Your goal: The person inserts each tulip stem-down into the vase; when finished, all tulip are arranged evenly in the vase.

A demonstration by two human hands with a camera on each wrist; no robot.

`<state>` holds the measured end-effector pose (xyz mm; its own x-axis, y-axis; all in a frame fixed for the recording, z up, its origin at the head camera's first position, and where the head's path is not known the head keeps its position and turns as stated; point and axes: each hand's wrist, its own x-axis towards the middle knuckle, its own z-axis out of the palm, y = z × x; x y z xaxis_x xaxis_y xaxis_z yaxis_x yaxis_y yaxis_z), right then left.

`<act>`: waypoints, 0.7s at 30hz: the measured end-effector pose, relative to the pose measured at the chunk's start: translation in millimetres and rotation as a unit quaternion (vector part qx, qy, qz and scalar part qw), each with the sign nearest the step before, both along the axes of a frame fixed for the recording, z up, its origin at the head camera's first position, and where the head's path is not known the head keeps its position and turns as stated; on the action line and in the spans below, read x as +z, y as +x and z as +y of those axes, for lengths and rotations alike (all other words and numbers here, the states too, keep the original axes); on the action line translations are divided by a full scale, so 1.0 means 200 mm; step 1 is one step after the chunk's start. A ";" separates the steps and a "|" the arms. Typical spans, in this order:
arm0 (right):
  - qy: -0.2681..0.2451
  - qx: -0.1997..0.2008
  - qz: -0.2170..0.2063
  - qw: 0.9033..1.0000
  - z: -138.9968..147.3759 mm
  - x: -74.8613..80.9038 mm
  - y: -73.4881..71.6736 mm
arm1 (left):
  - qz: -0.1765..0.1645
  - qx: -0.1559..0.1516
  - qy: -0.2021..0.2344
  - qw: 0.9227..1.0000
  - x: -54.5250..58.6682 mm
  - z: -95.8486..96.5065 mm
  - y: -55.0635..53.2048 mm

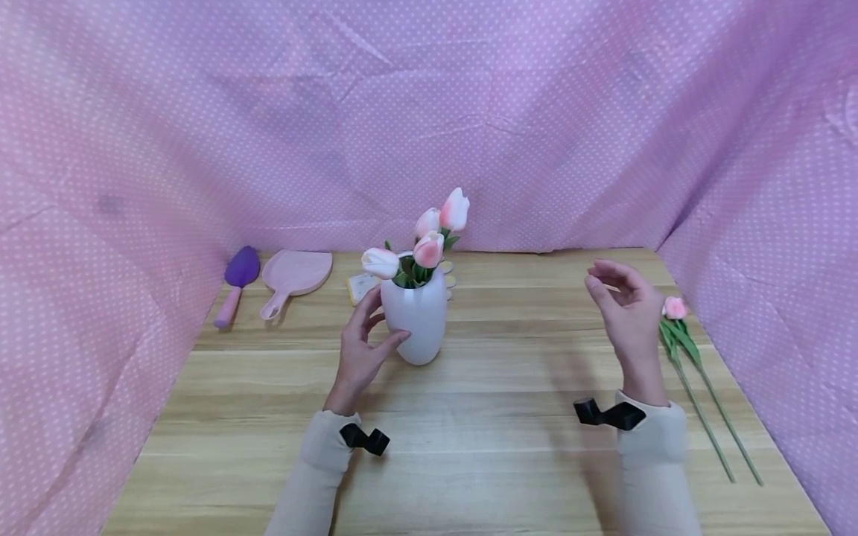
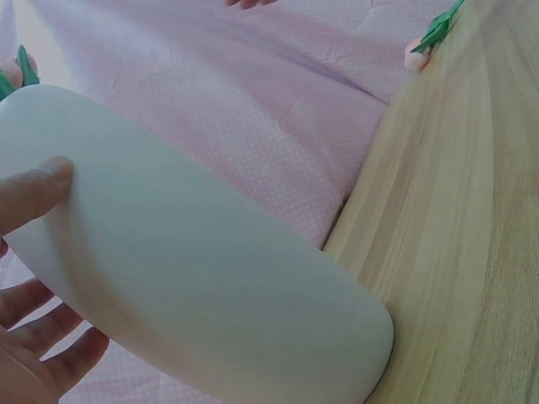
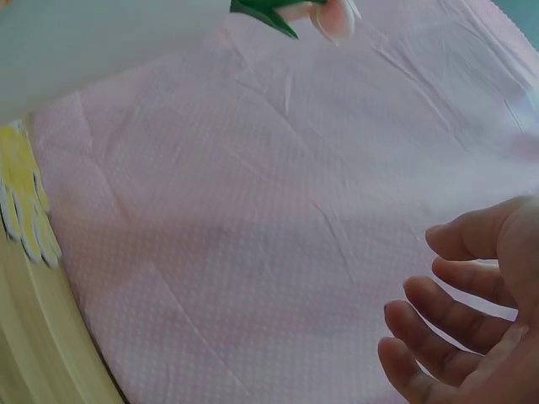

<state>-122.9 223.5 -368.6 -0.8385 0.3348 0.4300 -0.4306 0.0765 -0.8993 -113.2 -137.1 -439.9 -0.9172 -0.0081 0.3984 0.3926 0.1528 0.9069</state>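
Wood-grain desk (image 1: 496, 476): left hand (image 1: 360, 359) grips white vase (image 1: 418, 321), likely steadying its tulips (image 1: 429, 251); right hand (image 1: 631, 316), half-curled and empty, hovers right of vase.

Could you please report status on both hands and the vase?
Left hand holding white vase, tulips inside. Right hand empty, raised. No obstruction visible between right hand and vase.
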 end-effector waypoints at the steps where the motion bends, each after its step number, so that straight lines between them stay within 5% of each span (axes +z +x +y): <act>1: 0.003 -0.009 0.000 1.000 0.02 0.00 0.01 | 0.000 0.000 0.000 1.000 0.00 0.00 0.00; 8: -0.023 -0.049 0.001 0.999 0.22 -0.05 0.05 | 0.001 0.001 -0.002 1.000 0.00 0.00 0.00; 21: -0.082 -0.159 -0.084 0.980 0.56 -0.15 0.16 | 0.003 -0.001 0.003 1.000 0.00 0.01 0.00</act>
